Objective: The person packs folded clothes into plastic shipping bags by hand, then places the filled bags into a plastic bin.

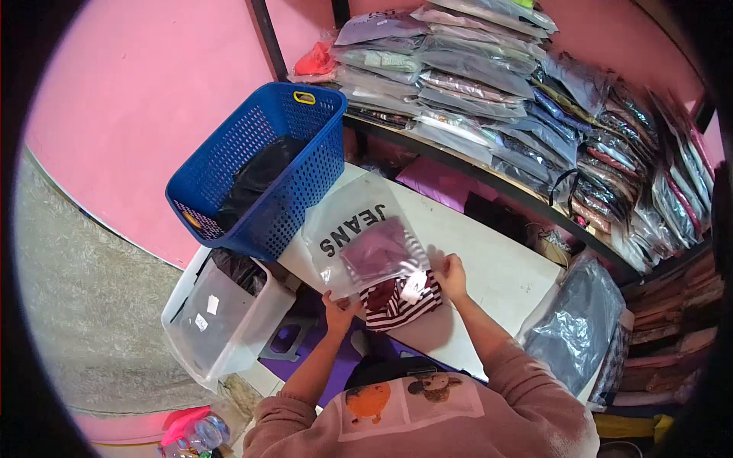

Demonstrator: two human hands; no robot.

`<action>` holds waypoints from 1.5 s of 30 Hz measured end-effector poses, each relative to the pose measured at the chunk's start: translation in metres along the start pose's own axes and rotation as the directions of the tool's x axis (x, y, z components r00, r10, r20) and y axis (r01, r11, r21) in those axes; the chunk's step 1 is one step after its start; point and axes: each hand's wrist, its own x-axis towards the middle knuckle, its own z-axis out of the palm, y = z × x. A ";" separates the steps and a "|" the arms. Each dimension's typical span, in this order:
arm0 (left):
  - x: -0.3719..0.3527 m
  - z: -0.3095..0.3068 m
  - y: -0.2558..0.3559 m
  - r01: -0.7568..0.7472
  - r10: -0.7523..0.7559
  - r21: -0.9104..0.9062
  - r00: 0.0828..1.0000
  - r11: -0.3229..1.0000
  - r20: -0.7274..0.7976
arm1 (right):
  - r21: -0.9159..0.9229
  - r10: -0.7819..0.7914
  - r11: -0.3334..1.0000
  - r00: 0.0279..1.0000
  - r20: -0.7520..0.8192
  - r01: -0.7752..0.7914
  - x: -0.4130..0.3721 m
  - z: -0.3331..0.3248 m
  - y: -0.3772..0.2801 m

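Note:
A frosted plastic bag [347,217] printed JEANS lies on the white table [496,282], its open end toward me. A striped maroon and white garment [401,309] is partly inside it, and its lower part sticks out. A small white tag shows on the garment. My left hand [341,309] is closed on the bag's near left corner. My right hand [450,276] pinches the bag's edge on the right, beside the garment.
A blue basket [309,164] with dark cloth stands at the table's left end. Below it is a clear plastic bin [221,320]. Bagged clothes [473,69] fill the shelf behind. A large grey bagged item [576,328] lies at the right.

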 end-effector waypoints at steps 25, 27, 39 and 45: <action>0.019 -0.011 0.127 0.391 -0.328 -0.126 0.878 0.912 0.350 | 0.385 0.167 0.884 0.948 0.270 -0.265 0.005 -0.048 -0.103; 0.030 -0.029 0.160 0.185 -0.217 0.122 0.904 0.975 0.369 | 0.369 -0.017 0.928 0.985 0.173 -0.049 0.011 -0.072 -0.120; 0.006 -0.031 0.297 -0.275 0.241 0.261 0.958 0.925 0.154 | 0.138 -0.191 0.972 0.982 -0.007 0.190 0.008 -0.178 -0.249; 0.051 -0.003 0.345 -0.361 0.366 -0.055 0.917 0.931 0.162 | 0.370 -0.277 0.849 0.915 -0.294 0.376 0.071 -0.167 -0.261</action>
